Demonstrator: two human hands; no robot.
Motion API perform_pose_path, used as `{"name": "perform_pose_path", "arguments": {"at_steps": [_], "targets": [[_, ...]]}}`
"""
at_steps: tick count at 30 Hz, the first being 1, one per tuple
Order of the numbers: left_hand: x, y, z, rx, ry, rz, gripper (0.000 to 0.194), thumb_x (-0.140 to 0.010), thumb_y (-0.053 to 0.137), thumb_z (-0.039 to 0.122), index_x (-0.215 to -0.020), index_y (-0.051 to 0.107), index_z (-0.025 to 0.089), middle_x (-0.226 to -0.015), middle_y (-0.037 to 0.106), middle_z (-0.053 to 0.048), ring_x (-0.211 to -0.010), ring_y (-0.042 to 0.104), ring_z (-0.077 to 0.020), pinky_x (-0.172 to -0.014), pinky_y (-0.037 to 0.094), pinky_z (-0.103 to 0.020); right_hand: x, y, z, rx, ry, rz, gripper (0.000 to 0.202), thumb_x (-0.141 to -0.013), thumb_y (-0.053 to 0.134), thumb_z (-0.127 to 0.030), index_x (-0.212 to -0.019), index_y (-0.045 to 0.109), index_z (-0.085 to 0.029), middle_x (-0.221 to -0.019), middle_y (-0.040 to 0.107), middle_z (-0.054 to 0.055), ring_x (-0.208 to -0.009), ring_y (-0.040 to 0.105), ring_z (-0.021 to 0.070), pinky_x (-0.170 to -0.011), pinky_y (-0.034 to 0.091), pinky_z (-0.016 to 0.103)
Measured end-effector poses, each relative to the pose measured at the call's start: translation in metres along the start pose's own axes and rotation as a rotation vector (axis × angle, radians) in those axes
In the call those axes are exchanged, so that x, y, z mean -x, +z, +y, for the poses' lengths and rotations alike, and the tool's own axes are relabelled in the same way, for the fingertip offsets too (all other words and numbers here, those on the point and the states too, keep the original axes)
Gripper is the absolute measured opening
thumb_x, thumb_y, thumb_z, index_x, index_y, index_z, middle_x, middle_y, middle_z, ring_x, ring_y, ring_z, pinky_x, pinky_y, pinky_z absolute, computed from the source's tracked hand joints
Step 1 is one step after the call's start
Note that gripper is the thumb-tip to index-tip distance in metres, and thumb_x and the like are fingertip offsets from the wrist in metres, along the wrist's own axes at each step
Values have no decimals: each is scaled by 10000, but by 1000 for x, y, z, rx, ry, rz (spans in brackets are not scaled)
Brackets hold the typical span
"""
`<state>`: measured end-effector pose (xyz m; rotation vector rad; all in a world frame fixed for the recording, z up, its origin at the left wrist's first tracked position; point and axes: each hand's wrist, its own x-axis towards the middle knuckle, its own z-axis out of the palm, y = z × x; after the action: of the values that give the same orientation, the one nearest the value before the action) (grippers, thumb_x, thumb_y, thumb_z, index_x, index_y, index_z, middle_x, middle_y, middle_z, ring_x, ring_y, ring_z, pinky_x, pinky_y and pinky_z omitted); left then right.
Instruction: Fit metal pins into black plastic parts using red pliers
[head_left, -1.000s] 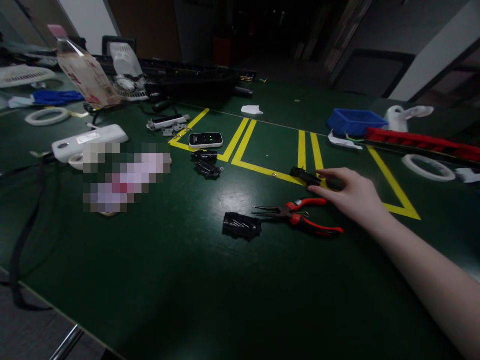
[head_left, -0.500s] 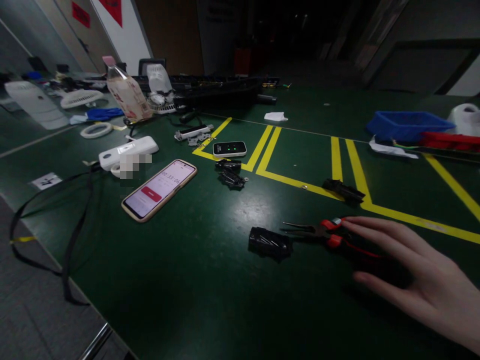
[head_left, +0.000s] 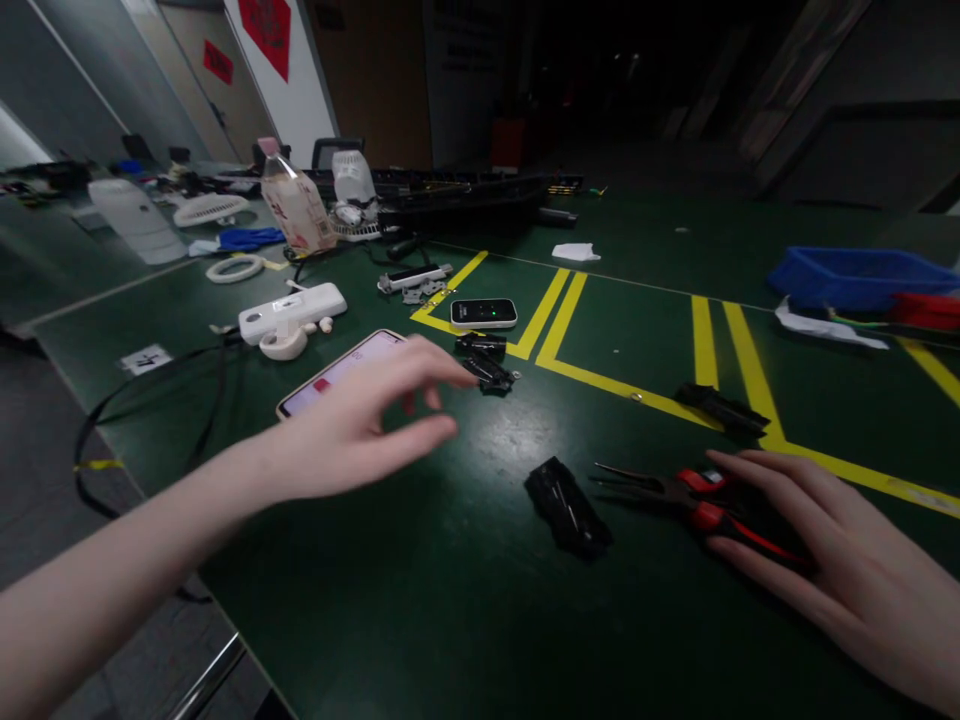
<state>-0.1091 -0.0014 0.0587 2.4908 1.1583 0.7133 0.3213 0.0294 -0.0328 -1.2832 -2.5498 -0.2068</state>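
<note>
My left hand (head_left: 375, 420) hovers over the phone (head_left: 306, 396), covering part of its lit screen. Its fingers are apart with nothing between them, and the fingertips reach close to two black plastic parts (head_left: 487, 370). Red-handled pliers (head_left: 705, 500) lie on the green table (head_left: 420, 600) with their thin jaws pointing left. Over the handles, my right hand (head_left: 780, 520) rests with thumb and fingers spread, not closed round them. Just left of the plier jaws lies another black part (head_left: 568, 508). One more black part (head_left: 721, 408) sits on the yellow tape above my right hand.
Behind the left hand are a white device (head_left: 292, 310), a tape roll (head_left: 234, 268) and a bottle (head_left: 296, 205). A small black-and-white device (head_left: 484, 313) lies mid-table. At the right back stands a blue bin (head_left: 855, 278). A black strap (head_left: 202, 400) hangs over the left edge.
My left hand has come into view from the left, over the phone. The nearest black part has turned. My right hand is now closer round the plier handles. The view has shifted slightly.
</note>
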Motion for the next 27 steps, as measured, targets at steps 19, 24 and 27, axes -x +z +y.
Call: {"name": "perform_pose_path", "arguments": {"at_steps": [19,24,27], "targets": [[-44,87,0,68,254,-357,544,-912,639,470,-1332,548,136,-1208,601,-112,-1081,550,-231,-913,467,-356,2,-16,-25,13,-83,220,513,-913,481,-601,-1196,534,-176,-1007,648,98,-841,668,239,-672,574,359],[-45,87,0,113,175,-372,492,-872,651,556,-1128,610,137,-1007,620,-65,-913,592,-203,-761,457,-307,6,-23,-46,-98,-71,183,470,-878,614,-434,-1264,536,-177,-1111,642,102,-953,656,234,-799,561,369],[-45,88,3,198,95,-385,527,-834,672,602,-1103,596,156,-957,648,-42,-853,612,-189,-740,437,-296,7,-23,-52,-177,-31,176,511,-878,616,-473,-1313,529,-219,-1139,639,76,-952,659,222,-811,571,374]]}}
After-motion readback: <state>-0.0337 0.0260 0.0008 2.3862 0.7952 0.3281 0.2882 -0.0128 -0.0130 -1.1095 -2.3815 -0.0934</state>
